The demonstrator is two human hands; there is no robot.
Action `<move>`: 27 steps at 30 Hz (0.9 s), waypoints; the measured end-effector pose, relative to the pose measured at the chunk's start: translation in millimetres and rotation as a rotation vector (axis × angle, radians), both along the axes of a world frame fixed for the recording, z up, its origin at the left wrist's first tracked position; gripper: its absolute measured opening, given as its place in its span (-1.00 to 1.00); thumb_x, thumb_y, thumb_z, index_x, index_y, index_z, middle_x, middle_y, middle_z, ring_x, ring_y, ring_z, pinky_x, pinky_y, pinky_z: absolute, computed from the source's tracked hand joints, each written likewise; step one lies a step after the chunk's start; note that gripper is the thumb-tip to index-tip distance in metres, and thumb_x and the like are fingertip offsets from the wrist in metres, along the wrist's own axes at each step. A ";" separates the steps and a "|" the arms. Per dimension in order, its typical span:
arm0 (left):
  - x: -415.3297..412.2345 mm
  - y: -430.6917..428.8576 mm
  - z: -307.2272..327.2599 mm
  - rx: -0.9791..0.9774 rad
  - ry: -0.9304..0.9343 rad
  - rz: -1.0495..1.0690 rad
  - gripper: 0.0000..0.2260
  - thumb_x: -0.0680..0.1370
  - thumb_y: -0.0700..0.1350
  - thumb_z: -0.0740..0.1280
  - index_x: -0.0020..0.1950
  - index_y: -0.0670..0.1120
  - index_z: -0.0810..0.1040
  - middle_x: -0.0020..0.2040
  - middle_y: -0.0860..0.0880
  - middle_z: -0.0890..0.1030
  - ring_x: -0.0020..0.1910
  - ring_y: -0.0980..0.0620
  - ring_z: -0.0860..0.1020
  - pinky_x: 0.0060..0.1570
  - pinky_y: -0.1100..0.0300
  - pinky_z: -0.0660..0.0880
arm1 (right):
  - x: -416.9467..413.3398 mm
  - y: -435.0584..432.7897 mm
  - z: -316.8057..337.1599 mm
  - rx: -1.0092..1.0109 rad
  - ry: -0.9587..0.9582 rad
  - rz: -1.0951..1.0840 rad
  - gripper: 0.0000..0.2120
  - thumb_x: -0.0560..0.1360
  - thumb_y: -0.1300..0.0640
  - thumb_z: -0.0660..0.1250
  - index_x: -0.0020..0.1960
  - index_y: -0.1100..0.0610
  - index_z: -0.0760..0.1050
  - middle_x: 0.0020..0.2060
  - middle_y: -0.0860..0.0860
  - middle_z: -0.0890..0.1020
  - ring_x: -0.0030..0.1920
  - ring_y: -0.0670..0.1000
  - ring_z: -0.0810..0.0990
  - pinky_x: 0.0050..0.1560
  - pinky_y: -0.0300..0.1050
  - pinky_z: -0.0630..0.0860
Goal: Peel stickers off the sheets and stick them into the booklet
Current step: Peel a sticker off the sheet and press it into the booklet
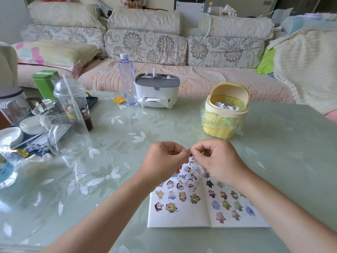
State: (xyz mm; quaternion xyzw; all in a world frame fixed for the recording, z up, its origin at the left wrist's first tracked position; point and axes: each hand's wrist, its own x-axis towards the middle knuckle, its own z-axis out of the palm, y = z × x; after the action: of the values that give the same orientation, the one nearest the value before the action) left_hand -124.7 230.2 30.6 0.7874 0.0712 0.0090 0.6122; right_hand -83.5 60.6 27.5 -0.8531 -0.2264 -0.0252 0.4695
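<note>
Orange sticker [188, 152] pinched between left hand [164, 158], right hand [218, 159], above booklet [182, 219].

My left hand [164, 158] and right hand [218, 157], both pinching one sticker [189, 152], hung over the far edge of the open booklet [182, 219], which covered the surface [284, 143] beneath them. Leftward the surface lay bare as far as the glass jug [65, 130] and the domed cup [73, 99] behind it (dishes [30, 125] crowded that whole edge). The yellow bin [225, 125] stood close beyond my right fingers [200, 152], blocking a straight reach ahead. An open gap ran between it and the tissue box [156, 92] beside the water bottle [126, 79]. Rightward, bare surface.
</note>
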 end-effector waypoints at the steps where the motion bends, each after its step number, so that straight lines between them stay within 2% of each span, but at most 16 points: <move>1: -0.2 -0.3 -0.1 0.009 -0.003 -0.001 -0.84 0.48 -0.07 0.45 -0.26 -0.09 0.66 -0.23 -0.17 0.69 -0.38 0.03 0.56 -0.14 -0.22 0.61 | 0.1 0.1 0.0 -0.008 -0.011 0.001 -0.79 0.49 0.21 0.41 -0.31 0.05 0.61 -0.49 -0.18 0.51 -0.44 -0.12 0.36 -0.37 -0.20 0.36; 5: -0.5 -1.9 0.0 0.050 -0.012 -0.006 -0.83 0.50 -0.06 0.45 -0.25 -0.11 0.65 -0.24 -0.13 0.69 -0.39 0.03 0.57 -0.13 -0.18 0.61 | -0.5 0.0 -1.4 -0.041 -0.043 -0.004 -0.80 0.49 0.21 0.40 -0.30 0.07 0.62 -0.51 -0.18 0.48 -0.44 -0.10 0.34 -0.38 -0.18 0.33; 9: 1.3 2.0 2.2 0.046 0.005 -0.010 -0.83 0.51 -0.07 0.43 -0.22 -0.13 0.65 -0.22 -0.17 0.70 -0.39 0.03 0.57 -0.29 0.06 0.61 | -1.0 -1.7 3.3 0.038 0.051 -0.009 -0.80 0.55 0.17 0.40 -0.23 0.00 0.68 -0.52 -0.18 0.55 -0.47 -0.13 0.42 -0.36 -0.24 0.41; 13: 1.2 5.2 4.4 -0.022 0.011 -0.035 -0.84 0.52 -0.10 0.43 -0.20 -0.17 0.65 -0.20 -0.18 0.69 -0.37 0.01 0.56 -0.17 -0.02 0.64 | -0.3 -3.7 7.3 0.090 0.106 0.017 -0.83 0.56 0.18 0.41 -0.18 0.01 0.68 -0.51 -0.14 0.57 -0.48 -0.07 0.50 -0.36 -0.27 0.46; 16: 2.0 5.2 3.6 -0.035 0.016 -0.046 -0.85 0.53 -0.12 0.42 -0.19 -0.17 0.64 -0.23 -0.14 0.69 -0.37 0.01 0.55 -0.20 0.04 0.62 | -0.9 -4.1 7.0 0.101 0.115 0.024 -0.85 0.55 0.19 0.41 -0.16 0.03 0.68 -0.52 -0.13 0.56 -0.48 -0.07 0.50 -0.37 -0.27 0.45; 20: 0.7 2.9 3.5 -0.065 -0.013 -0.033 -0.89 0.53 -0.10 0.44 -0.14 -0.12 0.65 -0.27 0.01 0.68 -0.35 0.01 0.56 -0.22 0.06 0.63 | -1.3 -3.7 8.5 0.126 0.148 0.005 -0.88 0.55 0.17 0.41 -0.13 0.06 0.70 -0.54 -0.06 0.55 -0.50 -0.08 0.48 -0.37 -0.31 0.42; 21: -0.3 1.7 1.5 -0.023 -0.059 -0.005 -0.92 0.53 -0.06 0.45 -0.09 -0.06 0.64 -0.23 0.07 0.68 -0.33 0.03 0.57 -0.24 0.09 0.62 | -1.5 -3.3 8.7 0.133 0.149 -0.005 -0.88 0.55 0.16 0.42 -0.13 0.04 0.70 -0.54 -0.04 0.55 -0.49 -0.07 0.49 -0.36 -0.28 0.44; 23: -2.4 -0.1 -3.9 0.216 -0.222 0.112 -0.88 0.48 0.01 0.48 -0.04 0.08 0.58 -0.16 0.17 0.62 -0.27 0.14 0.56 -0.31 0.25 0.55 | -2.0 -1.7 8.6 0.139 0.132 -0.036 -0.86 0.54 0.15 0.43 -0.17 -0.01 0.69 -0.54 -0.07 0.56 -0.49 -0.06 0.50 -0.32 -0.21 0.49; 25: -3.0 -1.4 -8.2 0.416 -0.404 0.174 -0.83 0.46 0.00 0.49 -0.09 0.13 0.51 -0.17 0.19 0.56 -0.25 0.14 0.53 -0.34 0.33 0.44 | -3.3 0.5 8.5 0.121 0.086 -0.076 -0.84 0.52 0.14 0.45 -0.22 -0.04 0.67 -0.54 -0.15 0.58 -0.49 -0.08 0.48 -0.31 -0.20 0.49; 27: -2.4 -4.0 -7.4 0.410 -0.433 0.134 -0.90 0.50 -0.05 0.46 -0.13 0.12 0.56 -0.21 0.20 0.60 -0.26 0.13 0.54 -0.33 0.37 0.42 | -5.2 2.2 8.5 0.095 0.037 -0.106 -0.85 0.51 0.13 0.46 -0.22 -0.02 0.68 -0.53 -0.19 0.58 -0.49 -0.10 0.45 -0.32 -0.22 0.46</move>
State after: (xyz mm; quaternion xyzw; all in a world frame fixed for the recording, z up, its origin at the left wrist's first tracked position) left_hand -127.1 226.3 23.1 0.8679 -0.0126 0.2313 0.4394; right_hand -88.7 62.7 36.0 -0.8408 -0.1707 -0.0449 0.5117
